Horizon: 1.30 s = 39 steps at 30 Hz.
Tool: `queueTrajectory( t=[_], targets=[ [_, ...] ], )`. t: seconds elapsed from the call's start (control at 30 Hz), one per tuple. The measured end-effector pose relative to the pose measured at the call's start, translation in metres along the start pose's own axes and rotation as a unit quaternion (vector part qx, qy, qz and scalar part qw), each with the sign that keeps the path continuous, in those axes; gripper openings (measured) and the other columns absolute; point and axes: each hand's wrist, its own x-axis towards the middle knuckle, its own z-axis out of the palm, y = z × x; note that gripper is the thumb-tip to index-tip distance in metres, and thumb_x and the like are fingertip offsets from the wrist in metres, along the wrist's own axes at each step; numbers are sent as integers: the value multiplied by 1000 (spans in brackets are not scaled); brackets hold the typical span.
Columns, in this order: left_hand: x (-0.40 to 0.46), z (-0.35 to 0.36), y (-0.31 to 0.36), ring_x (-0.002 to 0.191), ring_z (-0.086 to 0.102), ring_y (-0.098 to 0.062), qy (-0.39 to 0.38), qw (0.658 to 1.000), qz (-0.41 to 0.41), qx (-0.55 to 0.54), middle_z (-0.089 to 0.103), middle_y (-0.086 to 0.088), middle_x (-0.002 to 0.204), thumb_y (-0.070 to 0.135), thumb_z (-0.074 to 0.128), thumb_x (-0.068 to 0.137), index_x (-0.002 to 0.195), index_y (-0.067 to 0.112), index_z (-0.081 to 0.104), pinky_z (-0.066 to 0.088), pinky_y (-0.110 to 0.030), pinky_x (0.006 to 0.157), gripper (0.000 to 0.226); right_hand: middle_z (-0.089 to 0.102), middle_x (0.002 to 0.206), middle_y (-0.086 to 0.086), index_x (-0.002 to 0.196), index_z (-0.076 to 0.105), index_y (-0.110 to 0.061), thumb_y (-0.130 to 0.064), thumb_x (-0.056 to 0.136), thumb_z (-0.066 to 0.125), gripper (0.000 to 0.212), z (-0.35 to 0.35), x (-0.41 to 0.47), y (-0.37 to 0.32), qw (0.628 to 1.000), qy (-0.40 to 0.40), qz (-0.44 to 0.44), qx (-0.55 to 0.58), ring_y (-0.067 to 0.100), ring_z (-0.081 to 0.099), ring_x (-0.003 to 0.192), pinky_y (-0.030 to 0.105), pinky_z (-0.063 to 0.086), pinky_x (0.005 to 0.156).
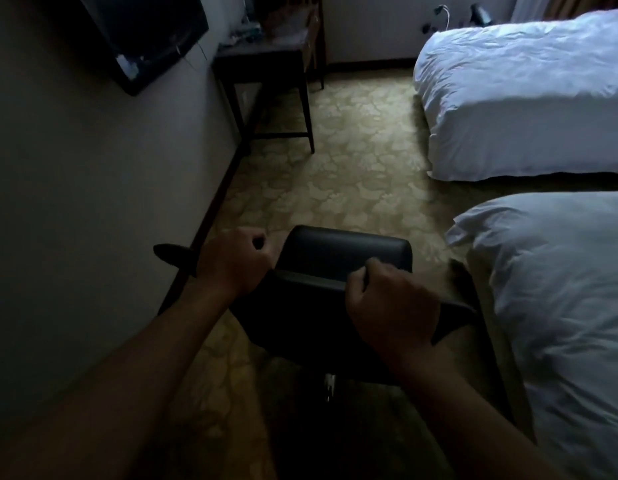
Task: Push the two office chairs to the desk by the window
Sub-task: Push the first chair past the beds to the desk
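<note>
Low at centre of the head view, between wall and near bed: black office chair (pixel 342 271), seen from behind and above. Dark smooth upholstery, seat cushion with rounded front edge, curved top rim of the backrest catching a faint line of light. One armrest (pixel 172 254) jutting left toward the wall, the other on the right just beside the near bed (pixel 556 306). Standing on patterned beige carpet (pixel 352 161), well apart from the dark counter (pixel 266 60) against the wall at the far end.

Both hands on the backrest rim, forearms reaching forward from the bottom edge. Left hand (pixel 233 259) at the rim's left end, fingers curled into a fist over the edge, knuckles up. Right hand (pixel 390 303) further right on the rim, fingers wrapped over it, thumb side toward the middle.

Hard to make out: chair base and wheels lost in shadow under the backrest, only a small pale glint on the column. Clutter on the counter too blurred to name. Dark screen (pixel 144 39) on the left wall cut off at the top. Far bed (pixel 525 91) cut off at the right edge.
</note>
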Motion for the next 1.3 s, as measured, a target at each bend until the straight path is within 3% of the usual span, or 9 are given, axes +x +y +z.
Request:
queueTrajectory(
  t=[0.23, 0.53, 0.63, 0.73, 0.9, 1.0, 1.07, 1.2, 1.3],
  targets=[
    [106, 3, -28, 58, 56, -16, -28, 999, 8, 18, 60, 10, 58, 44, 46, 74, 60, 23, 59, 32, -24, 48, 29, 55, 51, 1, 56, 53, -17, -32, 86, 41, 36, 52, 86, -23, 999, -23, 3, 43, 18, 47, 42, 24, 31, 49],
    [240, 19, -60, 56, 56, -14, -33, 999, 25, 14, 58, 7, 56, 49, 43, 75, 62, 21, 60, 44, -29, 52, 36, 48, 48, -7, 55, 42, -25, -31, 85, 47, 31, 127, 196, -43, 1000, -13, 18, 15, 9, 30, 43, 21, 19, 49],
    [293, 18, -71, 62, 60, -22, -33, 998, 47, 8, 62, 5, 61, 50, 43, 77, 65, 21, 62, 44, -30, 54, 36, 52, 51, -2, 56, 47, -21, -32, 85, 45, 31, 156, 238, -64, 999, 19, 33, -5, 14, 36, 42, 23, 23, 50],
    [337, 17, -80, 71, 62, -30, -32, 998, 57, 22, 67, -5, 72, 46, 46, 79, 68, 18, 64, 46, -33, 60, 35, 49, 51, 0, 57, 50, -17, -30, 87, 45, 33, 177, 270, -79, 998, -6, 55, -9, 20, 42, 43, 24, 27, 49],
    [423, 26, -105, 68, 60, -24, -34, 996, 83, -5, 66, 1, 69, 48, 44, 78, 62, 22, 60, 45, -31, 59, 34, 41, 50, -3, 57, 49, -18, -30, 88, 42, 34, 231, 337, -96, 996, 14, 84, -34, 16, 33, 42, 19, 13, 48],
    [472, 33, -111, 70, 61, -27, -23, 995, 99, 9, 67, -1, 71, 46, 47, 80, 59, 24, 55, 37, -29, 59, 32, 43, 50, 0, 60, 50, -16, -31, 88, 39, 34, 256, 378, -100, 993, 36, 105, -38, 21, 36, 42, 21, 17, 47],
    [500, 39, -114, 71, 62, -29, -13, 994, 104, 9, 68, -3, 73, 46, 48, 79, 60, 24, 56, 35, -29, 58, 31, 46, 50, 2, 61, 50, -15, -32, 88, 36, 35, 270, 403, -101, 993, 14, 112, -34, 24, 42, 42, 25, 28, 46],
    [560, 56, -112, 67, 62, -29, -5, 994, 111, -12, 66, -2, 67, 52, 42, 75, 55, 24, 50, 38, -29, 55, 36, 50, 51, 4, 63, 54, -13, -33, 88, 35, 37, 297, 463, -92, 992, 13, 118, -30, 26, 47, 45, 31, 37, 49],
    [607, 64, -106, 75, 64, -35, 0, 994, 105, -6, 70, -8, 78, 52, 43, 75, 65, 19, 63, 37, -29, 58, 39, 56, 57, 13, 68, 58, -10, -33, 90, 36, 39, 314, 511, -93, 993, 24, 113, -32, 33, 54, 51, 34, 38, 52]
  ],
)
